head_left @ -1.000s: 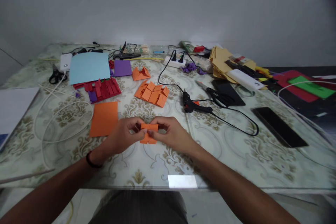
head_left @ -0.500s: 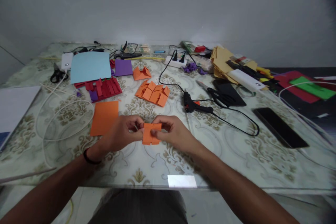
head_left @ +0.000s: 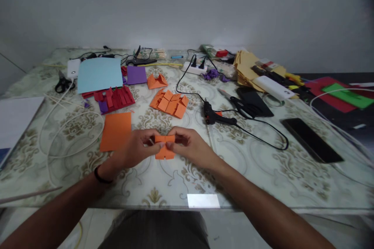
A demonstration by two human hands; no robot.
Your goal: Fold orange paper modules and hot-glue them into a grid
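left hand (head_left: 140, 148) and right hand (head_left: 187, 146): both pinch folded orange paper (head_left: 165, 153) | middle of frame | glue gun (head_left: 217, 117): right of them

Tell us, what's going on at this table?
A person's left hand and right hand pinch a small folded orange paper between them, thumbs near its middle. A flat orange sheet lies beside the left hand. Beyond the hands rests a cluster of folded orange pieces, with a black glue gun to the right.
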